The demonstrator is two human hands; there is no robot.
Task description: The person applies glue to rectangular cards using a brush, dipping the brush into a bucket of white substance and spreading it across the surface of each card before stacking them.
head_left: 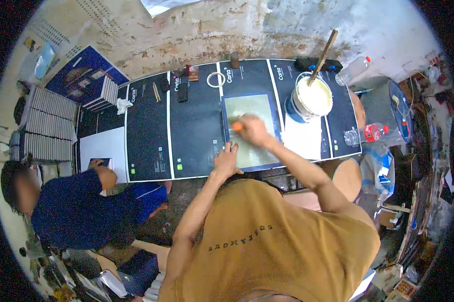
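On the black-topped table lies a blue-bordered sheet with a pale grey-green, shiny middle [246, 149]. My right hand [253, 130] is closed around a tool with a rounded orange end [237, 126], held over the upper left part of the sheet. The tool's working end is blurred, and its kind does not show clearly. My left hand [227, 160] rests at the sheet's lower left edge, fingers spread and nothing in them. A bucket of cream-coloured paste [313, 96], with a wooden stick [323, 56] standing in it, is to the right of the sheet.
White paper [301, 138] lies beside the bucket. Clear bottles [355, 70] stand or lie at the right. A tape roll [216, 79] and small dark items are along the back. At left, a co-worker [81, 201] handles a dark blue piece near stacked books [48, 123].
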